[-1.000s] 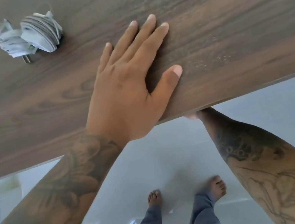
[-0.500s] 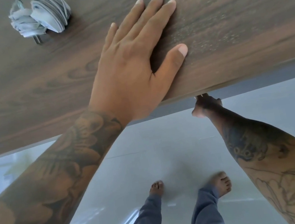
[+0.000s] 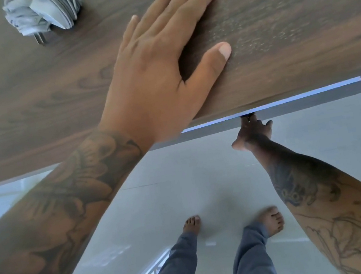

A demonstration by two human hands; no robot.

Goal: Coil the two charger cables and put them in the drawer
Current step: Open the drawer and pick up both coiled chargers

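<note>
- the left hand (image 3: 163, 68) lies flat on the wooden table (image 3: 296, 9), fingers straight and slightly spread, thumb out to the side, holding nothing; it looks like a brace.
- the right hand (image 3: 251, 133) reaches up under the table's front edge, fingertips at the lip of the drawer (image 3: 288, 100), which shows as a thin pale strip just below the tabletop. whether those fingers are hooked on a handle or only pressing up against the front cannot be told; they are mostly hidden by the edge.
- the coiled cables (image 3: 51, 11) sit in one grey bundle at the far left of the table, with a plug's prongs sticking out at the near side, well apart from both hands (whether both cables are in that bundle is not clear).
- judging by the narrow strip, the drawer is barely open, so nothing can go in yet.
- risk: a fingertip hold from below is weak; if the drawer sticks, the fingers may slip off and the pull come to nothing.
- risk: a hard yank could bring the drawer out fast toward the person's body, with bare feet right beneath it.
- risk: the left hand must leave its post to fetch the bundle; a loose grab could let the coils spring apart, and the plug could catch on the drawer's rim going in.
- risk: the bundle lies near the top edge of the view, so the reach may be half blind.
</note>
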